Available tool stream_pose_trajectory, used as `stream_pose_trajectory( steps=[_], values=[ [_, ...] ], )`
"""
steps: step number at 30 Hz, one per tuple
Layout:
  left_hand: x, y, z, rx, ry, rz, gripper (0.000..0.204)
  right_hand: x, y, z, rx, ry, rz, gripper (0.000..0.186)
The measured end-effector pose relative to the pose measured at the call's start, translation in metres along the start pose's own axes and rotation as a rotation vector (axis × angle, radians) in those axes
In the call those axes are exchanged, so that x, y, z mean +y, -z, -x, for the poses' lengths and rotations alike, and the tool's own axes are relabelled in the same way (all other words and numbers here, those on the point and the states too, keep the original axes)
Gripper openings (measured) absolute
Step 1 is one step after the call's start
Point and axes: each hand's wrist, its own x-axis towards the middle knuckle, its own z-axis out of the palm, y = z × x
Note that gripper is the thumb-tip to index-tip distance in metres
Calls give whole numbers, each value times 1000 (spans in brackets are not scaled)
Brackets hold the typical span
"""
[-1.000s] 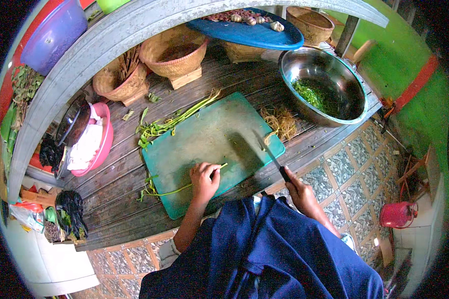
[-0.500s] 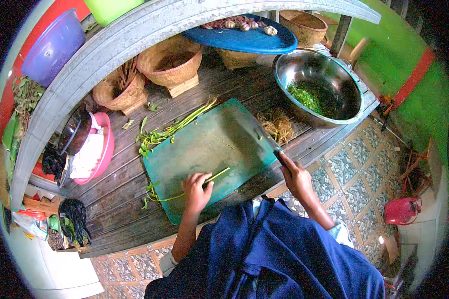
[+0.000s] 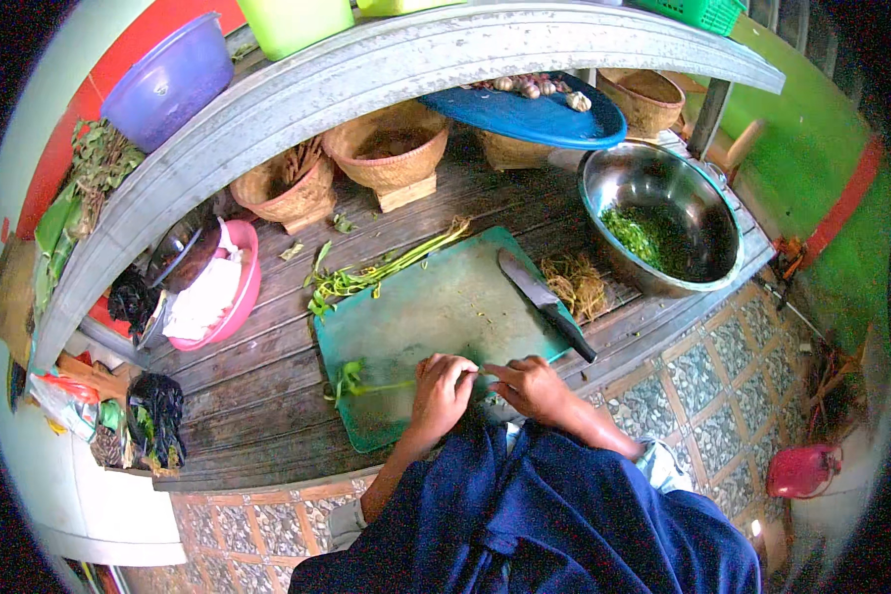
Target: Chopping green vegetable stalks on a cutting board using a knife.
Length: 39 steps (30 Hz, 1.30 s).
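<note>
Over the near edge of a green cutting board [image 3: 406, 327], my left hand [image 3: 444, 394] is closed round a leafy green stem [image 3: 384, 387]. The stem's leaves trail left across the board. Close beside it, my right hand [image 3: 537, 388] is closed, its fingertips pinching at the stem's end by my left fingers. A knife [image 3: 535, 287] with a black handle lies on the right part of the board, the handle reaching past the edge. More long green stems [image 3: 401, 265] lie along the board's far left edge.
A steel bowl [image 3: 718, 223] holding chopped greens stands at the right, beside a clump of roots [image 3: 576, 285]. Woven baskets [image 3: 391, 163] and a blue tray [image 3: 525, 114] with garlic line the back under a grey shelf edge [image 3: 366, 74]. A pink basin [image 3: 246, 287] sits left.
My right hand has let go of the knife, which now lies on the board, and moved left to meet my left hand at the stem. The view has shifted slightly.
</note>
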Motion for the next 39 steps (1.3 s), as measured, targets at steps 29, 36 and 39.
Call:
stream_pose_trajectory(
  steps=[29,36,39],
  values=[
    [-10,82,-32,-313,441,783,31,-5,37,-12,612,168,-115,19],
    [10,70,-23,-430,456,804,33,-18,46,-45,775,327,94,31],
    [13,69,-22,-428,463,794,33,-17,40,-51,803,338,112,30]
  ],
)
